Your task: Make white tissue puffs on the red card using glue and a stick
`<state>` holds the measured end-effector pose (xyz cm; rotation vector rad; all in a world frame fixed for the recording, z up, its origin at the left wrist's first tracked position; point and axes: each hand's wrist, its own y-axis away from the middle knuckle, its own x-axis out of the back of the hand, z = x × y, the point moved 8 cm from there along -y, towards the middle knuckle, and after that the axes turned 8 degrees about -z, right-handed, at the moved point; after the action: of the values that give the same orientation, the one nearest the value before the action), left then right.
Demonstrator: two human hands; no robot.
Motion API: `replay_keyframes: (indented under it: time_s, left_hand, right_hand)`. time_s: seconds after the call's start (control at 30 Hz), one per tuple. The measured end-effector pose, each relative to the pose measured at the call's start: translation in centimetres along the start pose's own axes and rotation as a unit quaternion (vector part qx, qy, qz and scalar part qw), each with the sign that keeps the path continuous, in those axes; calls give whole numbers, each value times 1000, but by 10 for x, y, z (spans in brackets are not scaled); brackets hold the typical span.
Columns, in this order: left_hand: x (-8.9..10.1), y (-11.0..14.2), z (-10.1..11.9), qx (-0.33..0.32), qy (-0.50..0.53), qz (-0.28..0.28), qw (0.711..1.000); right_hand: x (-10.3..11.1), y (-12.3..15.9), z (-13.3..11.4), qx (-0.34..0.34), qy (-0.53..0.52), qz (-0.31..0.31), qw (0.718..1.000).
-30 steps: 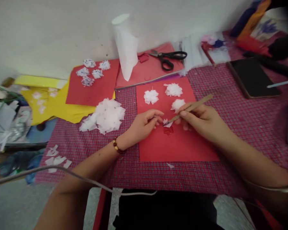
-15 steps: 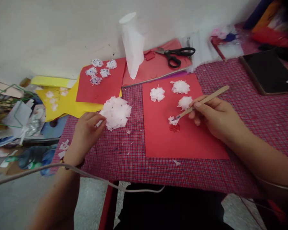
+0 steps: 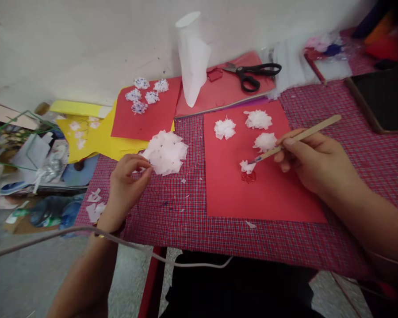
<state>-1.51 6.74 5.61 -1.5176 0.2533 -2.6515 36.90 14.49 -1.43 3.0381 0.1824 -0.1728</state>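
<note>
My right hand grips a flat wooden craft stick. Its bluish tip touches a small crumpled tuft of white paper, just above a wet-looking patch of glue on a red sheet. Three fuller white paper puffs, including one at upper left, sit on the same sheet. At the left, my left hand has thumb and forefinger pinched at the edge of a loose pile of white tissue-paper pieces. What lies between those fingertips is too small to make out.
Another red sheet with blue-speckled puffs lies on yellow paper. Black-handled scissors and a rolled white paper are at the back. A cable crosses in front. Paper scraps lie on the checked cloth.
The view has shifted slightly, so things sit further right. The stick's tip has moved from over the small tuft to its upper right side. My left hand stays by the tissue pile.
</note>
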Motion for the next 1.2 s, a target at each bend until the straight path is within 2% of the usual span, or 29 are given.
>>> replay_keyframes:
  time_s: [0.07,0.13,0.2,0.3,0.37,0.43,0.5,0.57,0.63,0.7,0.73,0.83,1.0,1.07,1.2]
  left_hand:
    - [-10,-3,5,73,151,-12,986]
    - [-34,-9,18,120,295,-59,946]
    - [-64,-16,37,141,390,-116,902]
    - [-107,-25,69,146,452,-195,858]
    - [-128,-30,86,130,467,-226,845]
    - [-140,-33,96,105,471,-240,843]
    - [-143,-35,98,68,440,-247,860]
    - [-136,-37,92,29,349,-241,905]
    - [-120,-40,82,5,219,-210,953]
    - [-106,-41,75,0,133,-182,974]
    - [-102,-40,74,4,125,-180,976]
    - [-105,-36,76,37,211,-209,954]
    - [-131,-28,81,106,425,-237,867]
    - [-137,-26,81,124,468,-234,843]
    - [-142,-23,82,142,497,-247,820]
  right_hand:
    - [-1,0,-2,16,-14,-7,1000]
    - [-4,1,-5,39,-39,-22,998]
    - [-10,4,-10,68,-55,-47,995]
    - [-22,10,-18,103,-48,-107,988]
    - [-29,14,-23,120,-18,-135,983]
    - [-33,18,-28,134,10,-149,980]
    - [-34,21,-31,145,28,-152,977]
    - [-35,23,-33,148,37,-154,976]
    - [-35,22,-31,144,40,-157,976]
    - [-37,22,-30,141,37,-161,976]
    - [-39,23,-30,142,36,-163,976]
    - [-45,27,-30,146,37,-170,974]
    - [-58,36,-32,169,41,-209,962]
    - [-63,38,-31,178,44,-223,957]
    - [-67,38,-29,188,50,-235,952]
